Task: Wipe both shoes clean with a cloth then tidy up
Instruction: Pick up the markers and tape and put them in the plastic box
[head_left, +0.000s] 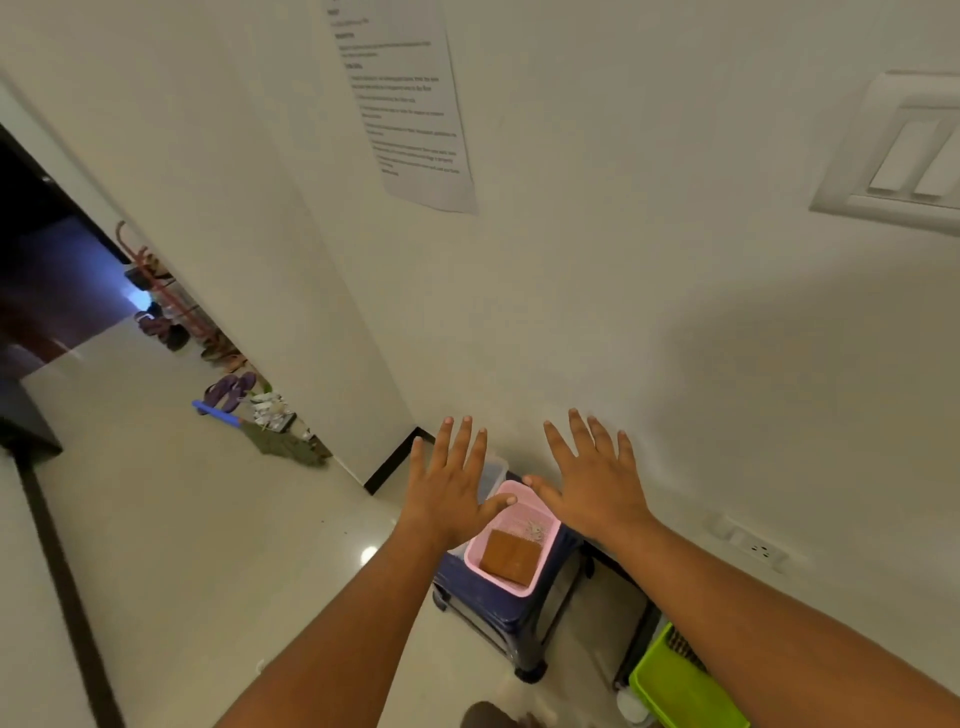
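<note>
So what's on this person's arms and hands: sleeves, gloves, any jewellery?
Nothing worn shows in this view. The left hand and right hand have no gloves, rings or watch, and the fingers end in short nails. The left forearm and right forearm are uncovered; no sleeve reaches into the frame.

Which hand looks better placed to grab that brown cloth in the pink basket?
Left, marginally: both hands hover open, but the left hand lies closer to the brown cloth in the pink basket; the right hand sits over its far rim.
</note>
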